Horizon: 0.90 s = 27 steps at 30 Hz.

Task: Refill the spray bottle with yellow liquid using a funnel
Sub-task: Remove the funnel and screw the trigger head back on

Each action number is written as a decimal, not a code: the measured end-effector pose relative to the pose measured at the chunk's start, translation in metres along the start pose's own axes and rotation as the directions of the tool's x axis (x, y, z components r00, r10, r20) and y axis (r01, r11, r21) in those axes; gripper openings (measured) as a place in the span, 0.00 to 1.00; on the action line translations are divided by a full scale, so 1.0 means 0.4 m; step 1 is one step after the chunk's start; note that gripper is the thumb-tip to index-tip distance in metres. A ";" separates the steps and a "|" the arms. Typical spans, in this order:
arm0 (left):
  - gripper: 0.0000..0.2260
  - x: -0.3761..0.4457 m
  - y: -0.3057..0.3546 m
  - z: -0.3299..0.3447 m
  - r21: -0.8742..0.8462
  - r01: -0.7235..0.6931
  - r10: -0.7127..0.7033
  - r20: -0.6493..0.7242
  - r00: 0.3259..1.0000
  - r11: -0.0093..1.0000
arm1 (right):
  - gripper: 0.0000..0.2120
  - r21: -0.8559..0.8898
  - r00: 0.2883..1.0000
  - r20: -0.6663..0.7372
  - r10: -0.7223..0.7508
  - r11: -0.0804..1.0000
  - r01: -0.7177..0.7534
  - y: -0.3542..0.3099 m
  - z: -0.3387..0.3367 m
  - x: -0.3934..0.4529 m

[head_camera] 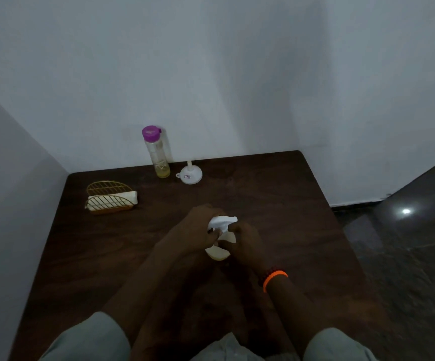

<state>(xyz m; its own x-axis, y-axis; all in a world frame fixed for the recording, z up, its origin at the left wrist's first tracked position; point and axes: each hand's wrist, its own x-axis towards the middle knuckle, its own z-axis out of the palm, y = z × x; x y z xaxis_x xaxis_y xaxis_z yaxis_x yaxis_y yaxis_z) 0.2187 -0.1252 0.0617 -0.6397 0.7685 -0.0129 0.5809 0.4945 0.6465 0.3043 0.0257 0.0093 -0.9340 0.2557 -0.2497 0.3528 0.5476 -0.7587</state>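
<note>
A small pale spray bottle (217,252) stands upright at the middle of the dark wooden table (276,204). Its white trigger head (222,221) points right. My left hand (198,227) grips the trigger head from the left. My right hand (247,246) wraps the bottle's body from the right and hides much of it. At the table's far edge stands a clear bottle (157,155) with a purple cap and a little yellow liquid at its bottom. A white funnel (190,174) rests mouth down, spout up, just right of that bottle.
A gold wire holder (109,198) with a white folded cloth sits at the far left of the table. Walls close in behind and on the left. Dark glossy floor (406,243) lies to the right. An orange band circles my right wrist.
</note>
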 end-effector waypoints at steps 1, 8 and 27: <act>0.14 0.002 -0.003 0.003 -0.004 -0.005 0.005 -0.006 1.000 1.000 | 0.15 0.001 1.000 -0.005 0.010 1.000 -0.010 -0.003 -0.001 -0.003; 0.14 0.003 -0.021 0.020 0.009 -0.066 0.066 -0.018 0.998 0.998 | 0.20 0.025 0.999 -0.018 -0.033 0.999 0.033 0.004 -0.002 -0.011; 0.15 0.014 -0.021 0.051 -0.056 -0.075 0.066 -0.151 0.986 0.996 | 0.15 -0.015 0.997 -0.066 -0.048 0.999 0.047 0.003 -0.007 -0.014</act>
<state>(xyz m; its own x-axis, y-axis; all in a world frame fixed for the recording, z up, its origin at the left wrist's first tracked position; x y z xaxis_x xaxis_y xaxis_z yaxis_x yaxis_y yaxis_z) 0.2205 -0.1170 0.0405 -0.6683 0.7297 0.1449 0.5984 0.4116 0.6874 0.3101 0.0270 0.0116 -0.9441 0.2811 -0.1723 0.3089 0.5711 -0.7605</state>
